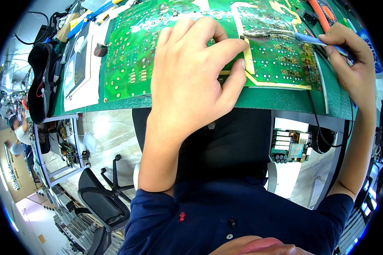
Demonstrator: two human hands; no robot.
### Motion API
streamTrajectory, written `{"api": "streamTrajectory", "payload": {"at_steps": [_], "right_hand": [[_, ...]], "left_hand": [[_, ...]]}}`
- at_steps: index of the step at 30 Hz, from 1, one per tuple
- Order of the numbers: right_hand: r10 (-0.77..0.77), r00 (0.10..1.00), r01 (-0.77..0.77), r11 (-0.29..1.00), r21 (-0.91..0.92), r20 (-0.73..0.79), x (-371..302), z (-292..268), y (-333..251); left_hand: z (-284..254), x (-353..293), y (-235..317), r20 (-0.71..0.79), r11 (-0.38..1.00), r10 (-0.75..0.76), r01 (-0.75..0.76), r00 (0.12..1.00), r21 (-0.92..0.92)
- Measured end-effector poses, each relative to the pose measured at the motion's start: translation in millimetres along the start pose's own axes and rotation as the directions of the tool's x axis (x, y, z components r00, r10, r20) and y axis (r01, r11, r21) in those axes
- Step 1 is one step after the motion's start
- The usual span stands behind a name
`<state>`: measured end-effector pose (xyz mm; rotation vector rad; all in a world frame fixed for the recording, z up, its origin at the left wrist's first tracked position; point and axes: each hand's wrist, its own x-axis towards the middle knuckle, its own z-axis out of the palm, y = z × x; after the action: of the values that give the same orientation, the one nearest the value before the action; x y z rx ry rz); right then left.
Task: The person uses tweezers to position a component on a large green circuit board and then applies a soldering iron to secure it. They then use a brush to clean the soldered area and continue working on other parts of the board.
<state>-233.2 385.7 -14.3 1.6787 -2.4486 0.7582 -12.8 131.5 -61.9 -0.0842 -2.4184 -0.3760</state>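
Note:
A large green circuit board point(127, 55) with gold pads and rows of small parts lies on the green bench top. My left hand point(191, 72) rests over its middle, palm down. Its thumb and index finger are apart, with nothing visible between them; the other fingertips are hidden behind the hand. At the right, my right hand point(355, 63) pinches the blue handle of a brush point(308, 39). The dark bristle end reaches left across the board, close to my left index fingertip, and looks to be touching the board or just above it.
Beside the board's left edge are a small dark block point(100, 49), paper sheets point(78, 68) and a black case point(40, 80). An orange-edged meter point(321, 15) stands at the back right. Below are another circuit board point(290, 146), a hanging black cable point(323, 138) and an office chair point(102, 197).

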Motion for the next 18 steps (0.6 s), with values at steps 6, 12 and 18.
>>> {"api": "streamTrajectory", "payload": {"at_steps": [6,12,18], "right_hand": [[-0.015,1.0,0.015,0.999,0.029,-0.018,4.2,12.0,-6.2],[0.027,0.998,-0.028,0.999,-0.021,-0.05,2.9,0.8,1.1],[-0.006,1.0,0.006,0.999,0.034,-0.009,2.9,4.1,-4.9]], "left_hand": [[-1.1,-3.4,0.1,0.014,1.0,-0.01,0.01,1.0,0.026],[-1.2,-0.1,0.6,0.007,1.0,0.003,-0.003,1.0,0.004],[-1.1,-1.3,0.2,0.014,1.0,-0.004,0.004,1.0,0.006]]}}
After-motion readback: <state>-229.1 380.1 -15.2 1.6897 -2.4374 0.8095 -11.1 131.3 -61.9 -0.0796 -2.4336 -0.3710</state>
